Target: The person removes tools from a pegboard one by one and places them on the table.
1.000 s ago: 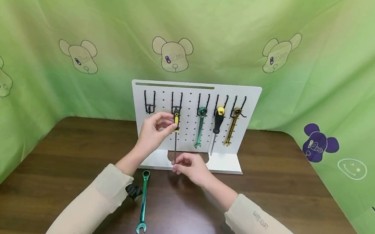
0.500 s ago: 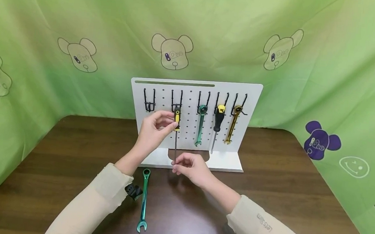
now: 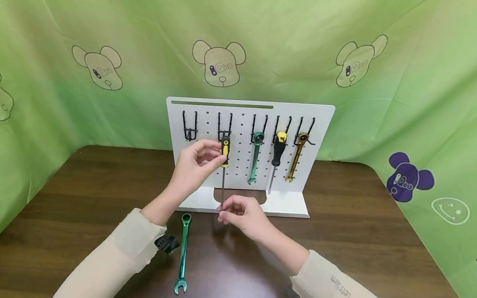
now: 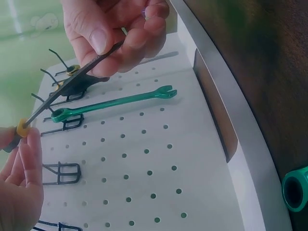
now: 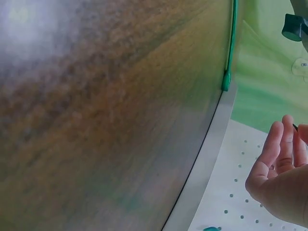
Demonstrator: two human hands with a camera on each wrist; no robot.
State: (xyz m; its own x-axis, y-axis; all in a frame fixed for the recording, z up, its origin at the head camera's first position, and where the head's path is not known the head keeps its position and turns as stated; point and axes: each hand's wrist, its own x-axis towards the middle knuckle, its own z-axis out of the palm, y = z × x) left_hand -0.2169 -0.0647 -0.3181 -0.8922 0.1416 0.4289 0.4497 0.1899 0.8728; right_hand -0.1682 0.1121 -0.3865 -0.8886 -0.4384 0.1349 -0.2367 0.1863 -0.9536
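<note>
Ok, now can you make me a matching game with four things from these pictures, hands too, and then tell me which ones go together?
Column one
1. Gold wrench
2. Pegboard
3. Left hand
4. Right hand

Column two
A. Pinches the held screwdriver near the lower end of its thin shaft
B. White, with rows of little holes
C. Holds the held screwdriver by its black and yellow handle
D. The tool hanging furthest right in the head view

Right pairs: 1-D, 2-B, 3-C, 4-A
</note>
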